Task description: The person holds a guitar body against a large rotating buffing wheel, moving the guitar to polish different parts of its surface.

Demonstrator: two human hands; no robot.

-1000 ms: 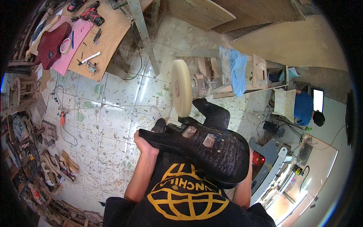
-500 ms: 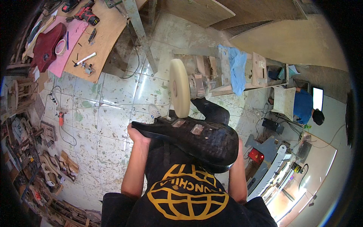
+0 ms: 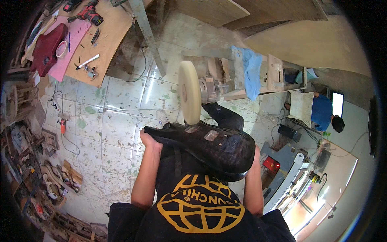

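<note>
A glossy black guitar body (image 3: 229,153) with rectangular cutouts lies across my front, its narrow horn pointing left. My left hand (image 3: 150,140) is closed around that horn. At the rounded right end my right hand (image 3: 255,159) grips the edge, its fingers mostly hidden under and behind the body. The cream buffing wheel (image 3: 191,92) stands upright just beyond the guitar body, and its lower rim meets the body's far side near a cutout. Whether it is spinning I cannot tell.
The wheel's motor (image 3: 209,89) sits on a stand with a blue cloth (image 3: 252,70). At far left a workbench (image 3: 109,44) carries a red guitar body (image 3: 49,52) and a drill (image 3: 90,14). Wood scraps (image 3: 60,177) lie left. Another person (image 3: 322,113) sits far right.
The guitar body has shifted slightly right against the wheel, both hands moving with it. The whole view has drifted a little too.
</note>
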